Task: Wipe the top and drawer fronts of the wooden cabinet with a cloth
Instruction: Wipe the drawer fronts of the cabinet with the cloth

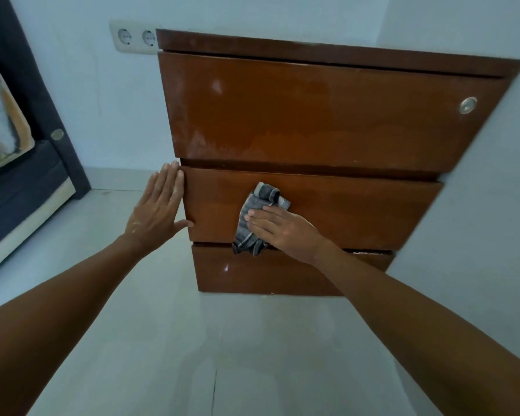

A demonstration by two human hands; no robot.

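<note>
The right hand (285, 231) has no clenched grip: flat fingers press the cloth (257, 222) on the middle drawer (357, 211). The left hand (156, 211), released and flat, probably steadies the cabinet (312, 46) at its side.

Soft, even, bluish light fills the frame, fairly dim, with no hard shadows. The glossy cabinet (312, 115) shows a pale sheen across its top drawer front (327, 121) and a small glint low on the bottom one (near centre frame). Wide-angle distortion splays the cabinet's edges and stretches both forearms toward the lower corners. Focus is slightly soft throughout.
</note>
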